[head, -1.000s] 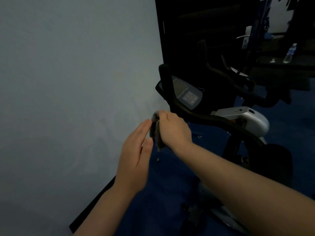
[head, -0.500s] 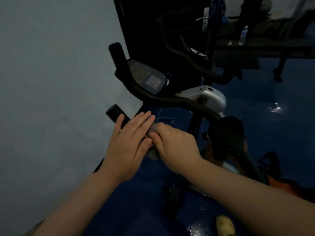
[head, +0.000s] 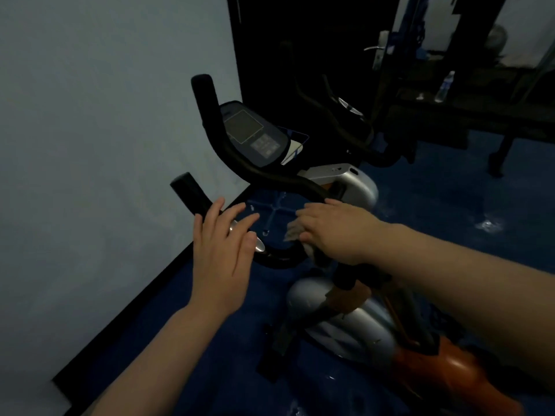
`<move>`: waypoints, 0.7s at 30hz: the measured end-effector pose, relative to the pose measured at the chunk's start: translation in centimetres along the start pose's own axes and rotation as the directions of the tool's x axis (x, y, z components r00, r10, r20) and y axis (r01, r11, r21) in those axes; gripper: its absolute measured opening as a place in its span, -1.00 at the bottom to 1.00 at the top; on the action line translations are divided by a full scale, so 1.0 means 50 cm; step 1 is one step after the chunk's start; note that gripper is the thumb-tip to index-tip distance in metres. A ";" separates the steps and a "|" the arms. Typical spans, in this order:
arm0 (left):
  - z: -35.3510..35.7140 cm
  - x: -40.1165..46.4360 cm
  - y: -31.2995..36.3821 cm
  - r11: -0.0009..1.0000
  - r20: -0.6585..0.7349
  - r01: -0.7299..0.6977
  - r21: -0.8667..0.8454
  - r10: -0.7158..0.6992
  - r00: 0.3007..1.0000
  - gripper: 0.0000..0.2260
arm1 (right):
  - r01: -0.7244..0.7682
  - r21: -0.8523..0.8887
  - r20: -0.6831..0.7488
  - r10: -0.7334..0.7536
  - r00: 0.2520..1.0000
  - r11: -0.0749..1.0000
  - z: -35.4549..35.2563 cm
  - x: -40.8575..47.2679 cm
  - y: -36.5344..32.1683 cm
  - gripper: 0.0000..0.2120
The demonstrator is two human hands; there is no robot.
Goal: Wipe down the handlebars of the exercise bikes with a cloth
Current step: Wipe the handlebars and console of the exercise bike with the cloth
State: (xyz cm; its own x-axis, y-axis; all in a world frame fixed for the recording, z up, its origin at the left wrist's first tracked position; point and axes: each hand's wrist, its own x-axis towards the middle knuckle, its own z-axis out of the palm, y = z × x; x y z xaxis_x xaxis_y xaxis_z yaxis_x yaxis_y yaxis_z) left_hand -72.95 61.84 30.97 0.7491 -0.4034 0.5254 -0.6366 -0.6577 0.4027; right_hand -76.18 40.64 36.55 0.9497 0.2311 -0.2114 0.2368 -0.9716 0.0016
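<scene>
A black handlebar (head: pixel 279 178) curves round the grey console (head: pixel 252 133) of an exercise bike. My right hand (head: pixel 333 232) grips a small grey cloth (head: pixel 295 231) and holds it on the near bar, close to the stem. My left hand (head: pixel 223 247) lies with straight, spread fingers on the near left grip (head: pixel 187 189), over its silver sensor plates (head: pixel 259 246). The far upright grip (head: pixel 202 88) stands free.
A pale wall (head: pixel 105 145) runs close on the left. Behind the bike is a dark door (head: pixel 300 55) and a second bike's handlebar (head: pixel 339 121). A water bottle (head: pixel 445 87) stands on a dark bench at the back right. The floor (head: pixel 450 211) is blue and shiny.
My hands have parted: the right hand slid the cloth to the right along the near bar, the left stayed spread on the left grip. My view came closer to the bike.
</scene>
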 end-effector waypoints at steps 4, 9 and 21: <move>0.010 -0.035 0.028 0.995 0.022 0.096 -0.039 -0.095 0.995 -0.57 | -0.161 0.124 -0.160 0.180 0.971 0.979 0.028 -0.012 -0.025 -0.69; 0.012 -0.073 0.058 0.969 0.059 0.202 -0.143 -0.195 0.979 -0.58 | -0.179 0.125 -0.298 0.209 0.932 0.976 0.056 -0.030 -0.110 -0.75; 0.010 -0.211 0.034 0.888 0.325 0.324 -0.327 -0.217 0.921 -0.58 | 0.122 0.536 -0.560 0.244 0.792 0.835 0.207 -0.145 -0.182 -0.55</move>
State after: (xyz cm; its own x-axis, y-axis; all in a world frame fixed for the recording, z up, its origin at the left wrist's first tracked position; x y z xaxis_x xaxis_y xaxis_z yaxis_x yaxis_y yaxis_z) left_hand -81.84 64.67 25.75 0.8871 -0.4355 0.1531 -0.3821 -0.5066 0.7729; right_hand -87.36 47.28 27.96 0.9244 -0.0253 0.3807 0.2038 -0.8107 -0.5488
